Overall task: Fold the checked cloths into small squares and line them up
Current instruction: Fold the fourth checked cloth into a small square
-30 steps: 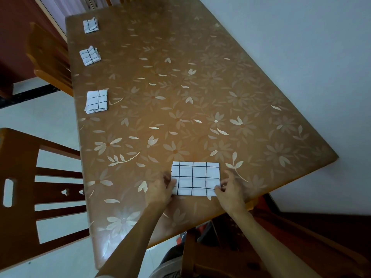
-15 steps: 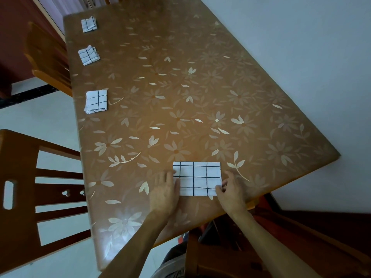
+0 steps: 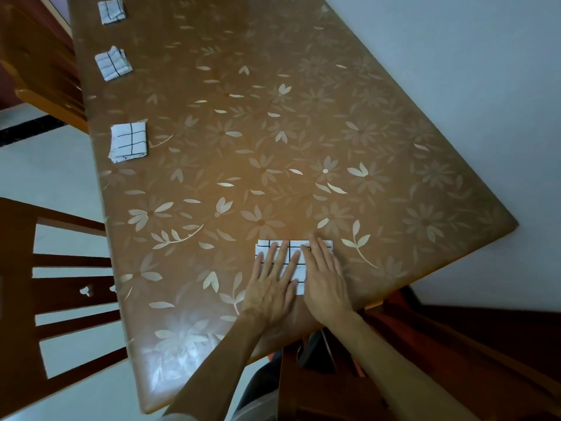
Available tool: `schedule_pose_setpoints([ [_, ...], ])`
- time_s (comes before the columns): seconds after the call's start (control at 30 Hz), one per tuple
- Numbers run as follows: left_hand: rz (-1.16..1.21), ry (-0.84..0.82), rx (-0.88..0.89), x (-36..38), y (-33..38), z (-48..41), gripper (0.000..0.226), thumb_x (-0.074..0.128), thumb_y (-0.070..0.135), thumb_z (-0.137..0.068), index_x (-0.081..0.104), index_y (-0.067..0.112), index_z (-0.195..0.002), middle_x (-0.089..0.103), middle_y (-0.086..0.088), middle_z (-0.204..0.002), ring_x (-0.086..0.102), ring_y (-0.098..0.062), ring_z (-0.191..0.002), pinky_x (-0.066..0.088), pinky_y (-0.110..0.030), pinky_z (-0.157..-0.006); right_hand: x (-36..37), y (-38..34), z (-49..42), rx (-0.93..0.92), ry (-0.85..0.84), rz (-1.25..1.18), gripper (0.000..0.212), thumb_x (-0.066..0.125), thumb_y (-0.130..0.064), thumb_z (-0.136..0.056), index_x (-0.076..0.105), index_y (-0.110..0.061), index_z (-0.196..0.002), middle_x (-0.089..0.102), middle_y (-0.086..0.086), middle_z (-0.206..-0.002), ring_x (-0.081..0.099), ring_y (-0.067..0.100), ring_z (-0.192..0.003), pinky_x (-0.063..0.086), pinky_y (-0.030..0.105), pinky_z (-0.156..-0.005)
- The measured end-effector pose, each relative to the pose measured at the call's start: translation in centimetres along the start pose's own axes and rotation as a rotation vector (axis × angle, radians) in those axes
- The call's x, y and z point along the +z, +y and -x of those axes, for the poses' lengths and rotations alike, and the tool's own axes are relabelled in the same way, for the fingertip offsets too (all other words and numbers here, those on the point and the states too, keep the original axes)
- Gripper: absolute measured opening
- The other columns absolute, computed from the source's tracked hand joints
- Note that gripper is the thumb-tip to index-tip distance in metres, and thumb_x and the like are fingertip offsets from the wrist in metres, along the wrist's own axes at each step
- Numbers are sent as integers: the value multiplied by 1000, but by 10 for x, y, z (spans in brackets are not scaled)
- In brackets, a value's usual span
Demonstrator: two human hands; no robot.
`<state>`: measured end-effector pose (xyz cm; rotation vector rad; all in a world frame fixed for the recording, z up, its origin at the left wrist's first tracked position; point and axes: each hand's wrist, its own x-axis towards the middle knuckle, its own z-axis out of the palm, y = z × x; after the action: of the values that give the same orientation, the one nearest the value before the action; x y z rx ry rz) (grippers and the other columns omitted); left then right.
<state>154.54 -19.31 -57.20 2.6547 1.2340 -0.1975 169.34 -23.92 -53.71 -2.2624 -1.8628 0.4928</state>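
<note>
A brown worktop (image 3: pixel 303 141) printed with pale flowers is filling most of the view; a wooden chair (image 3: pixel 45 287) is standing off to the left of the fingers, and another chair (image 3: pixel 39 71) is sitting far beyond them on the same side. The left hand (image 3: pixel 273 284) and right hand (image 3: pixel 326 278) are lying side by side, palms down, on a half-folded checked cloth (image 3: pixel 293 252) near the worktop's near edge; all fingers are stretched flat and slightly spread, pressing the cloth rather than gripping anything; the cloth's far edge is showing just past the fingertips. Three small folded cloths are lining the left edge, well beyond and left of the fingers: the nearest square (image 3: pixel 129 142), a middle one (image 3: pixel 113 63) lying askew, and the farthest (image 3: pixel 111 10).
</note>
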Motion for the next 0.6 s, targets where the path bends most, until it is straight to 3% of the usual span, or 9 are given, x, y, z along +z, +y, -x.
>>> schedule_pose_setpoints([
  [0.07, 13, -8, -30, -1, 0, 2, 60, 10, 46, -103, 9, 23, -159, 1, -14, -166, 0, -34, -153, 12, -55, -118, 13, -3, -4, -85, -52, 63, 65, 43, -27, -97, 16, -13, -154, 1, 5, -162, 4, 21, -151, 17, 42, -121],
  [0.13, 10, -9, -67, -4, 0, 5, 64, 10, 53, -102, 7, 24, -159, -3, -15, -166, -4, -33, -153, 9, -56, -119, 21, -1, -5, -92, -118, 87, 65, 27, -31, -97, 5, -13, -155, -5, 4, -161, -2, 20, -150, 12, 42, -122],
  [0.2, 22, -12, -117, -5, 0, 9, 70, 17, 59, -100, 4, 24, -159, -6, -14, -166, -8, -31, -153, 4, -55, -121, 23, 5, -5, -95, -78, 106, 64, 18, -35, -97, 9, -11, -155, 4, 7, -163, 5, 21, -151, 14, 41, -122],
  [0.47, 78, 30, -180, -8, 2, 33, 77, 24, 64, -98, 15, 16, -158, 6, -17, -165, 4, -30, -154, 13, -57, -121, 21, 26, -1, -164, -105, 182, 65, 22, -44, -101, 11, -12, -156, 1, 7, -164, -1, 20, -151, 14, 42, -120],
  [0.6, 47, 35, -82, -13, 1, 16, 66, 11, 53, -104, 21, 15, -157, 13, -14, -165, 11, -30, -153, 22, -56, -118, 23, 26, -1, -218, -127, 200, 63, 22, -42, -102, 16, -9, -155, 4, 11, -163, 2, 23, -151, 21, 45, -119],
])
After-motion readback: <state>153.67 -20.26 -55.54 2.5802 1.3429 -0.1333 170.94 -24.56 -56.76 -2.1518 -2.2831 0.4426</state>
